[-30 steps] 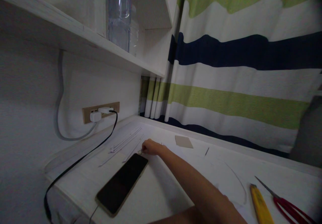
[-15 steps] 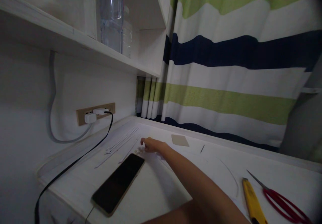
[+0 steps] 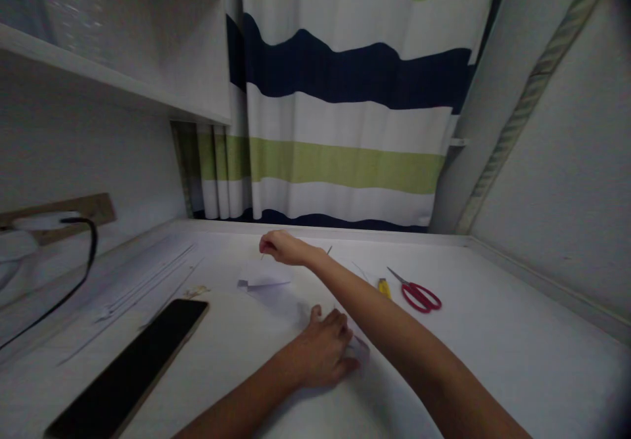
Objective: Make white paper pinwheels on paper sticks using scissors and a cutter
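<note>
My right hand (image 3: 279,247) reaches to the far middle of the white desk (image 3: 493,347). Its fingers are pinched together, and what they hold is too small to make out. A folded white sheet of paper (image 3: 262,284) lies just below and in front of it. My left hand (image 3: 323,350) rests palm down on the near part of the paper, fingers lying flat and slightly bent. Something small and pale shows under its fingertips, but I cannot name it.
Red scissors (image 3: 417,295) and a yellow cutter (image 3: 384,287) lie right of my right arm. A dark phone (image 3: 133,360) lies at the near left, with thin white strips (image 3: 148,281) beyond it. A black cable (image 3: 81,261) hangs from the wall outlet (image 3: 59,210). A striped curtain (image 3: 345,110) hangs behind, and a shelf (image 3: 113,84) juts out above left.
The view has swung right and down. My right hand moved from beside the phone's top end to the far middle of the desk. My left hand has come into view on the paper.
</note>
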Action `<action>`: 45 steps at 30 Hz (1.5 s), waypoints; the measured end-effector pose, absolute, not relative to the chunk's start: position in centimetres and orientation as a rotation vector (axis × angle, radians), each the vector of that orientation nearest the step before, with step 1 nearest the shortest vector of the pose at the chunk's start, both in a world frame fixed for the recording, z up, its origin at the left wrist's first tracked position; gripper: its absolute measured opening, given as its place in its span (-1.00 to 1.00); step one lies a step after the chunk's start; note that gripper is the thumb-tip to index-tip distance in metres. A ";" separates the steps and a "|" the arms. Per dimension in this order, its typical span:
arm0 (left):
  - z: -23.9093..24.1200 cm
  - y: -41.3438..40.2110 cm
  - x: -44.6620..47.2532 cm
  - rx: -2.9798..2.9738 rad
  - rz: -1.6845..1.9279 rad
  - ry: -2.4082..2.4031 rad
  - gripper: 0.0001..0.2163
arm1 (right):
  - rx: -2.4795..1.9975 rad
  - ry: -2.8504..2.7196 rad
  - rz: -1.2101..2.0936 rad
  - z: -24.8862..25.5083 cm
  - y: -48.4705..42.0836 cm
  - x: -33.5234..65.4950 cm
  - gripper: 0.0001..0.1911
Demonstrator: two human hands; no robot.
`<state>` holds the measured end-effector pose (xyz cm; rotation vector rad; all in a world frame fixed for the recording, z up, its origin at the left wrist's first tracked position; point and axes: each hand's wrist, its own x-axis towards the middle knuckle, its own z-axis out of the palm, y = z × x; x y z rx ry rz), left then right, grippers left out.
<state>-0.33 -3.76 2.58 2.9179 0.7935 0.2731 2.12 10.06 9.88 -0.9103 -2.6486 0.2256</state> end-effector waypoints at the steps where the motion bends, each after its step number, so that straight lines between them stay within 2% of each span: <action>1: 2.4 -3.6 -0.3 2.932 0.293 0.796 -0.68 | -0.949 -2.607 0.217 10.2 9.4 4.6 -0.81; 6: 2.2 -3.3 0.1 2.942 0.296 0.758 -0.70 | -1.074 -2.508 0.226 9.2 4.9 15.7 -0.80; 11: 2.7 -3.6 0.7 2.910 0.223 0.797 -0.67 | -1.092 -2.533 0.355 5.7 1.9 20.2 -0.81; 26: 2.4 -2.7 1.3 2.843 0.090 0.805 -0.67 | -0.989 -2.733 0.408 2.1 0.2 20.8 -0.84; 45: 1.6 -2.7 1.2 2.843 0.125 0.841 -0.69 | -0.896 -2.780 0.393 2.3 -0.3 19.8 -0.80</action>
